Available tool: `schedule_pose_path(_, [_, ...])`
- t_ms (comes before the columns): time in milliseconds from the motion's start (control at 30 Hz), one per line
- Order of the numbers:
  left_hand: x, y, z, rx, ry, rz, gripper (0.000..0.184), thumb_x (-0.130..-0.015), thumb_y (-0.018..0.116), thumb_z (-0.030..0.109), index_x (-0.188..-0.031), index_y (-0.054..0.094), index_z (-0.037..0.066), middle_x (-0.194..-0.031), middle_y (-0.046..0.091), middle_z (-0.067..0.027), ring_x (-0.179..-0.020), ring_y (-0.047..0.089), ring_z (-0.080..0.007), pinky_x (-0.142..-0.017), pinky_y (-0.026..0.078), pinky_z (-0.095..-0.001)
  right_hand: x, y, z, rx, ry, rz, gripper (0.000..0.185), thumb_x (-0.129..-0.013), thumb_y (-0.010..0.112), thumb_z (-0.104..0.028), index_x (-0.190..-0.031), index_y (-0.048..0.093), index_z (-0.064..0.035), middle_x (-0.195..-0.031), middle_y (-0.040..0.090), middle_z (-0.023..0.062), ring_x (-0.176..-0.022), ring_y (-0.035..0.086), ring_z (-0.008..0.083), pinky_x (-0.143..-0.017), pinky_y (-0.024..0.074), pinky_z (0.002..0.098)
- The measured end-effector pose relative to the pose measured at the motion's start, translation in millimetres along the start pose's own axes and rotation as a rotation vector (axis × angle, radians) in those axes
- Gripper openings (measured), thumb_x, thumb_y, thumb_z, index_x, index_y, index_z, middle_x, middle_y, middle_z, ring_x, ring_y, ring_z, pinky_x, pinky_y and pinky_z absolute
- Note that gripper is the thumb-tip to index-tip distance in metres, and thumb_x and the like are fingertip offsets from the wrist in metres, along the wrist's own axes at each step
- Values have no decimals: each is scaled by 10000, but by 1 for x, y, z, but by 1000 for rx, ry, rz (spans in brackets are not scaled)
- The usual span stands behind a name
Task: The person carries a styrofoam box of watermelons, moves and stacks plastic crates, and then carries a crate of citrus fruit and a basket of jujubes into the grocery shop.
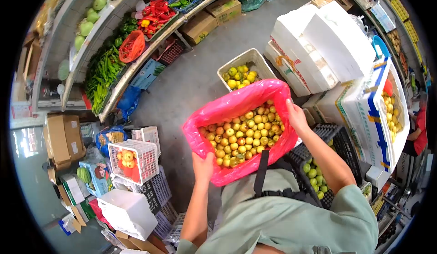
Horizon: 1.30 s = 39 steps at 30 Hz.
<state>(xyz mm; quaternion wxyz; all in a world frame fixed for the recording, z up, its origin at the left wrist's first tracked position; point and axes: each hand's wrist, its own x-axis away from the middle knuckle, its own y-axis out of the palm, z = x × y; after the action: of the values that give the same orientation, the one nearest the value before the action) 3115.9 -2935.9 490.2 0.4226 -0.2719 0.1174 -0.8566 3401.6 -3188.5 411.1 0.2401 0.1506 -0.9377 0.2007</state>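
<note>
In front of my body is a container lined with glossy pink plastic (223,110), its rim wrapped by the sheet. It is filled with small round yellow fruit (246,138), some with a reddish blush. My left hand (202,165) is closed on the near left side of the pink rim. On the right side, my right hand (296,116) grips the rim with the thumb over the plastic. The container's outer walls are hidden beneath the pink sheet. Just beyond it, a pale crate (255,57) on the floor holds yellow-green fruit (239,77).
White foam boxes (296,63) are stacked at the right. A black crate (341,151) with green fruit (315,179) stands by my right side. Left are stacked crates, including a white crate (157,163) with fruit. Curved shelves hold green peppers (104,83) and red peppers (157,15).
</note>
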Motion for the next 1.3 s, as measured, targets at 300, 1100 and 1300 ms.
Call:
schedule_pose_path(300, [-171, 183, -117, 239, -69, -302, 257, -790, 645, 53, -1031, 590, -16, -925, 665, -103, -868, 643, -214, -802, 502, -364, -188, -25, 65, 263, -77, 22, 498, -1030, 428, -376, -1135, 599, 80, -1022, 685, 141, -965, 608, 182, -906, 449, 328])
schedule_pose_path(1100, [-237, 285, -176, 194, -184, -343, 442, -862, 651, 77, -1264, 483, 0, -1150, 625, -172, -1030, 630, -282, -874, 501, -383, -327, 23, 139, 1131, -216, 462, 650, -896, 619, -394, -1401, 379, -62, -1414, 405, 227, -1284, 424, 407, -1047, 362, 510])
schedule_pose_path(1300, [-154, 148, -239, 55, -245, -291, 412, -926, 623, 124, -1301, 491, 16, -1197, 609, -142, -1064, 608, -195, -911, 498, -328, -166, 97, 128, 1056, -570, 116, 649, -841, 674, -184, -1404, 377, -62, -1424, 360, 245, -1302, 392, 411, -1066, 320, 524])
